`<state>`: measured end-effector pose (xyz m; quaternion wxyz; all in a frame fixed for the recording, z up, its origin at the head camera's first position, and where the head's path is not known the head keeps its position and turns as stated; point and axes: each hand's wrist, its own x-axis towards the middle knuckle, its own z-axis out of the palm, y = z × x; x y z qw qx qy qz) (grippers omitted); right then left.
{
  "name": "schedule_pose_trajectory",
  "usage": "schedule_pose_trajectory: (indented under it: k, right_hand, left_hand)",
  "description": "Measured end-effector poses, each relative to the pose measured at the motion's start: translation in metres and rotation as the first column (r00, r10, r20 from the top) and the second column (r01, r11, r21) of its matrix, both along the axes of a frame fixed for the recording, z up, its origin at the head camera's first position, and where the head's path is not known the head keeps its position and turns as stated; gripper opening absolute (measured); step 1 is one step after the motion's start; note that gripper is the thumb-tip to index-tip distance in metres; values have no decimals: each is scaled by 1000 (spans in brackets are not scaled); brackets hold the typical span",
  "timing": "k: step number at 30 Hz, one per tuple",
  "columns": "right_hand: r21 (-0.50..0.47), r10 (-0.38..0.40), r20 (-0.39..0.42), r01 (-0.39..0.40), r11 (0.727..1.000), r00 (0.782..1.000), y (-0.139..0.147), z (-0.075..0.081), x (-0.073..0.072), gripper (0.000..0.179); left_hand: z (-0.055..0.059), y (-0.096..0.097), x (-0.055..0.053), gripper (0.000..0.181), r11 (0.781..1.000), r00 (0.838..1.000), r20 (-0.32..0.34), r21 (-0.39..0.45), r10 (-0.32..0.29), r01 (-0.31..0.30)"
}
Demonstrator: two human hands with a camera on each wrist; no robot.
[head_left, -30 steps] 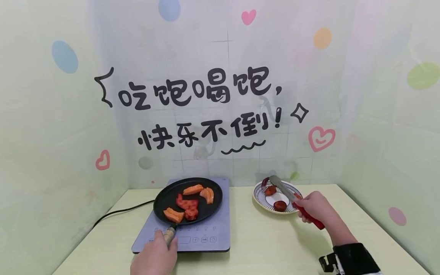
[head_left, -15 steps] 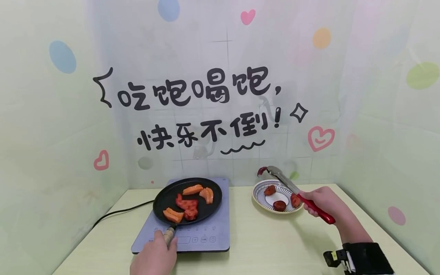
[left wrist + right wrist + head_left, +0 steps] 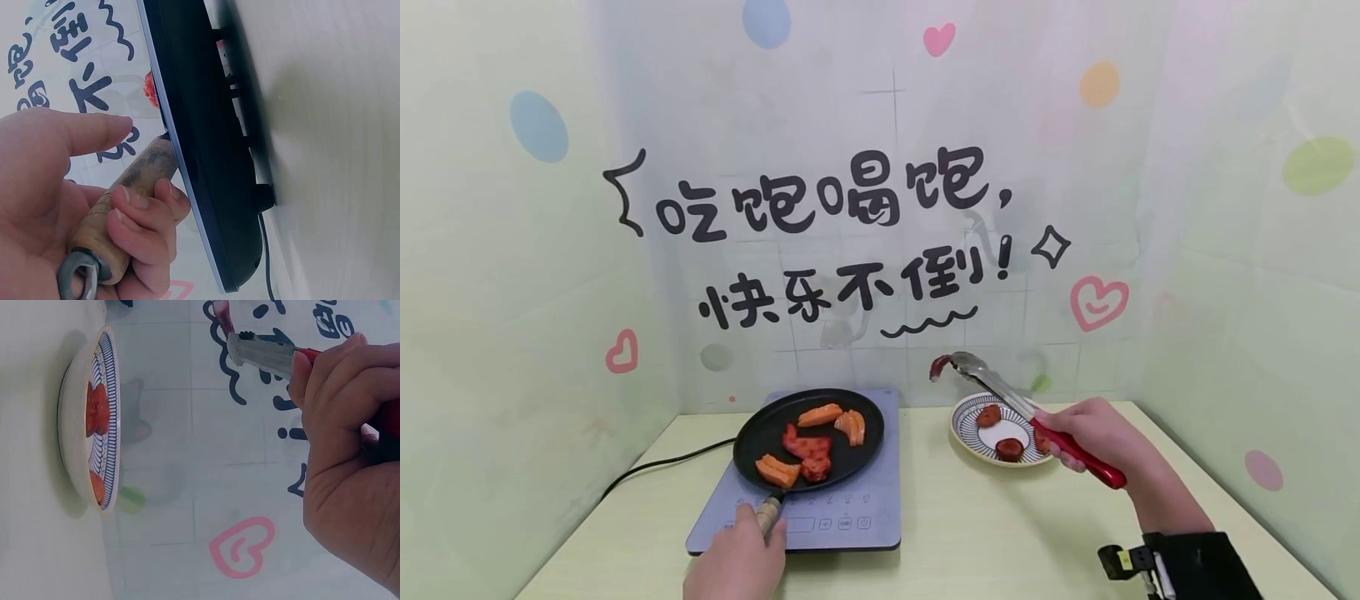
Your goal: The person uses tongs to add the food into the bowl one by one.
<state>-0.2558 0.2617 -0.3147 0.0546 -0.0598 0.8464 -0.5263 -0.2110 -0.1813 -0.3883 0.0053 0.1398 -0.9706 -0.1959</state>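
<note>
My left hand (image 3: 735, 557) grips the wooden handle (image 3: 122, 206) of a black frying pan (image 3: 763, 437), its fingers curled round the wood in the left wrist view. Orange salmon-like pieces (image 3: 777, 471) and a red chicken wing (image 3: 811, 450) lie in the pan. My right hand (image 3: 1097, 433) holds red-handled metal tongs (image 3: 992, 385) above a patterned plate (image 3: 964, 442). Between the tong tips hangs a curved, dark red piece of food (image 3: 937, 367), up off the plate and left of it. Reddish-brown pieces (image 3: 1009, 450) sit on that plate.
Under the pan is a flat induction cooker (image 3: 880, 492) with touch buttons. Its black cord (image 3: 662, 461) runs left over the pale table (image 3: 955, 525). A printed wall sheet (image 3: 865, 100) stands close behind the cooker and plate.
My right hand has raised the tongs, lifting the dark red piece from the plate and carrying it left. The left hand and pan stay in place.
</note>
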Motion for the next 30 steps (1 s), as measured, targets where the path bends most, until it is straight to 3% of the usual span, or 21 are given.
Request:
schedule_pose_trajectory:
  k: [8, 13, 30]
  right_hand:
    - [60, 117, -25, -116, 991, 993, -24, 14, 13, 35]
    - [102, 191, -54, -185, 977, 980, -41, 15, 18, 33]
    - [151, 270, -40, -261, 953, 962, -84, 3, 28, 31]
  left_hand:
    - [-1, -1, -4, 70, 1000, 1000, 11, -22, 3, -2]
    - [-1, -2, -3, 69, 1000, 1000, 18, -16, 3, -3]
    - [-1, -1, -3, 72, 1000, 1000, 19, -22, 11, -10]
